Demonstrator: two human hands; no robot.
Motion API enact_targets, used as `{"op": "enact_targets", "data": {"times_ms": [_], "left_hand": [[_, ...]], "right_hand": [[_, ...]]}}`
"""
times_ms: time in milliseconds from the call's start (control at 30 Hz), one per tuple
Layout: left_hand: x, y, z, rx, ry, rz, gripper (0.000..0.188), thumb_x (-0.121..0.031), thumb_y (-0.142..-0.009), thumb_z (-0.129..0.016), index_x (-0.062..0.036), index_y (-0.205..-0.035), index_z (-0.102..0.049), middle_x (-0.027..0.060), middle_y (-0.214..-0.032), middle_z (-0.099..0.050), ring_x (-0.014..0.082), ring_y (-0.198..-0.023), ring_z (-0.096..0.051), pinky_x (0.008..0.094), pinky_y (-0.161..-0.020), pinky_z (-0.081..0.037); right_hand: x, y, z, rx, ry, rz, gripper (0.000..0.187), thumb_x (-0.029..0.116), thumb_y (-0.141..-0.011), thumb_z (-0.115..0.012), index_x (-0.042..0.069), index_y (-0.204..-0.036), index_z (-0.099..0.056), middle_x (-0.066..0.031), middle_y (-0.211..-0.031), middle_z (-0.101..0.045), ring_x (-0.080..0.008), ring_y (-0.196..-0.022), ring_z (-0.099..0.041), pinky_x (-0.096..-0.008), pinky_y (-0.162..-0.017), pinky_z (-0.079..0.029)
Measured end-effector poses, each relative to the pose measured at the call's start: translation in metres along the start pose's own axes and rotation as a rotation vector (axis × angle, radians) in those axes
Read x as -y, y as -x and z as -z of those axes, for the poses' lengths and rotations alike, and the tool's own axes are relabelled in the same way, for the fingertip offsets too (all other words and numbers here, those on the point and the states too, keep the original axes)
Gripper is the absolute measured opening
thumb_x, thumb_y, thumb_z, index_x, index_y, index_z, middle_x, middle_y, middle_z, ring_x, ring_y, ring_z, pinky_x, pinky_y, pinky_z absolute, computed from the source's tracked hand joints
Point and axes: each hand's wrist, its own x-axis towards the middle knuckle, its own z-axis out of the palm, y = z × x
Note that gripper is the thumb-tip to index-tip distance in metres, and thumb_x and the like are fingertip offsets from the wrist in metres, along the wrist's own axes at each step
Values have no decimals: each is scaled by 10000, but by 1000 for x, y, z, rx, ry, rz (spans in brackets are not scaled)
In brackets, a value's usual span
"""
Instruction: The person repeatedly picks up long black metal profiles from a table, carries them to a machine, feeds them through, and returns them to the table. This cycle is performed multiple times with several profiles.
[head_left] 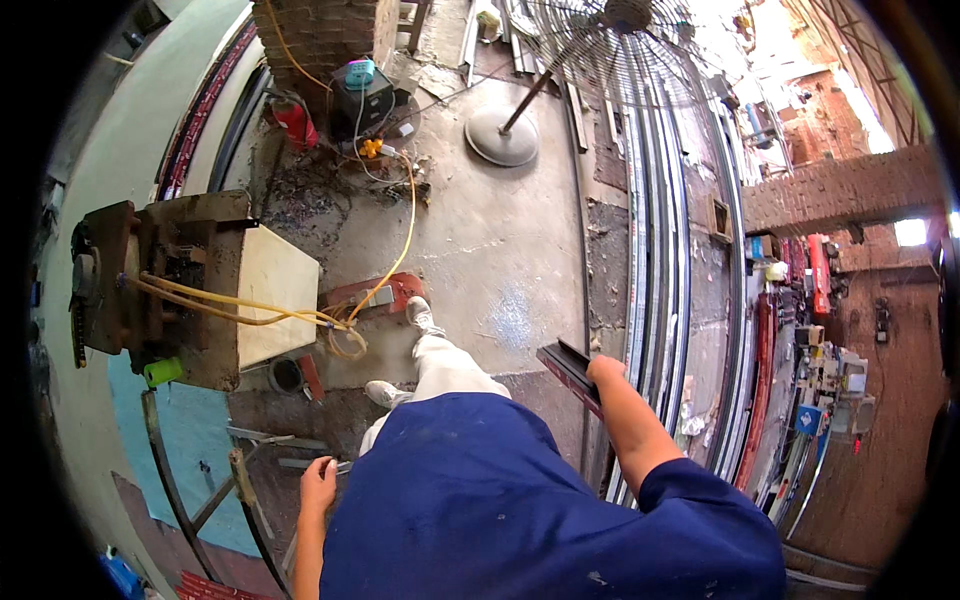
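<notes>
My right hand (pixel 606 372) is closed around the end of a short dark metal profile (pixel 566 372), a channel-like piece with a reddish-brown side. It is held out in front of me to the right, above the floor. My left hand (pixel 319 486) hangs low at my left side with its fingers loosely bent, and I see nothing held in it. Close by that hand are metal offcuts (pixel 300 443) lying on the floor. My feet stand beside a red base plate (pixel 400 292) on the floor.
At left stands a rusty machine (pixel 170 290) with yellow cables trailing across the floor. Ahead are a fire extinguisher (pixel 293 122) and a standing fan on a round base (pixel 502 136). Long metal profiles (pixel 655 280) run along the right. A blue sheet (pixel 205 430) lies at lower left.
</notes>
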Motion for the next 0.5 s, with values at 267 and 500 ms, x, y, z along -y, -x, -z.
{"op": "enact_targets", "data": {"times_ms": [267,500], "left_hand": [[-55,-50,-44,123,140,-2,455,-308,-963,-587,-45,-1334,-571,175,-1189,-658,259,-1077,-637,368,-925,-481],[-153,-86,-39,34,-93,-126,463,-364,-944,-596,-108,-1329,-580,230,-1202,-607,395,-1125,-593,437,-955,-476]], "right_hand": [[44,-61,68,-98,108,197,348,260,-842,-635,91,-1132,-724,-119,-1209,-687,-301,-1121,-663,-425,-901,-542],[121,-8,183,-460,-128,639,351,373,-903,-583,52,-907,-727,-225,-938,-703,-399,-923,-674,-481,-818,-529]]}}
